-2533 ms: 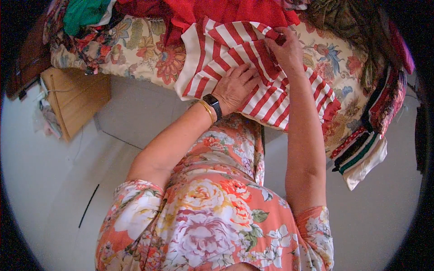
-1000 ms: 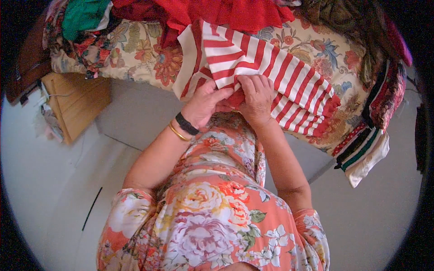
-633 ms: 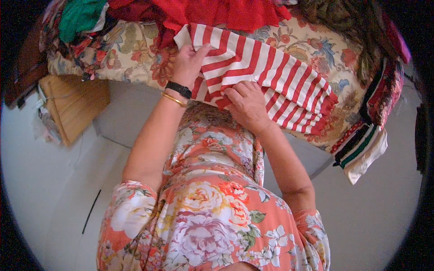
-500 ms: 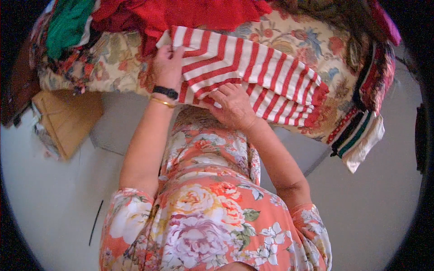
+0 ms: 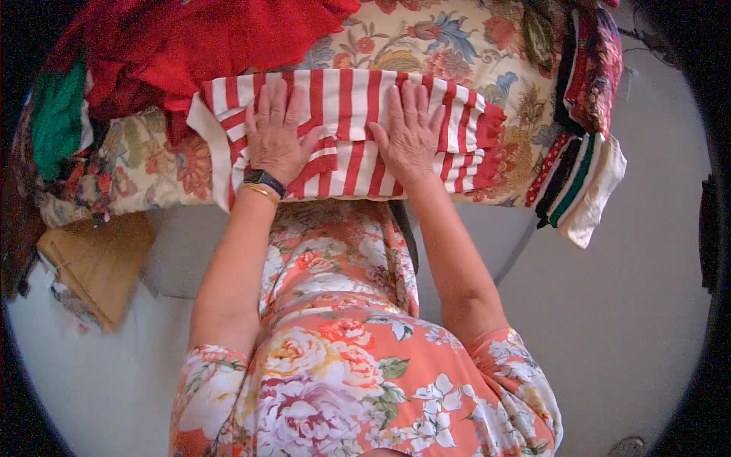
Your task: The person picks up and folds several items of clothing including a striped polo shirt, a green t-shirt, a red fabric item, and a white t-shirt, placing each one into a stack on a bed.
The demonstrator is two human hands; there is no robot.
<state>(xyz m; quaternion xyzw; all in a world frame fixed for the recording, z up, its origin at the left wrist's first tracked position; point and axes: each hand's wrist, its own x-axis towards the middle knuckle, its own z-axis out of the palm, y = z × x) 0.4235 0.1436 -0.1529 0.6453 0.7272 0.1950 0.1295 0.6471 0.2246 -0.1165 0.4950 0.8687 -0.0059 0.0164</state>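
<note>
A red-and-white striped knit garment (image 5: 349, 107) lies folded across the near edge of a floral-covered bed or couch. It has ruffled red trim at its right end and a plain white band at its left end. My left hand (image 5: 276, 141) rests flat on its left half, fingers spread and pointing away from me. On the right half, my right hand (image 5: 409, 137) is pressed down the same way, palm on the cloth. A dark watch (image 5: 263, 181) and a thin gold bangle are on my left wrist. Under my palms the stripes are partly hidden.
Crumpled red cloth (image 5: 205, 46) is heaped behind and left of the garment, with green cloth (image 5: 59, 122) farther left. Folded clothes (image 5: 590, 84) are stacked at the right edge, some hanging over. A tan cardboard piece (image 5: 103, 259) sits below on the left, above the pale floor.
Both hands have gone from gripping the striped garment's folds to lying flat on it. The garment now lies straighter across the edge, its left part folded over. The view has shifted somewhat.
</note>
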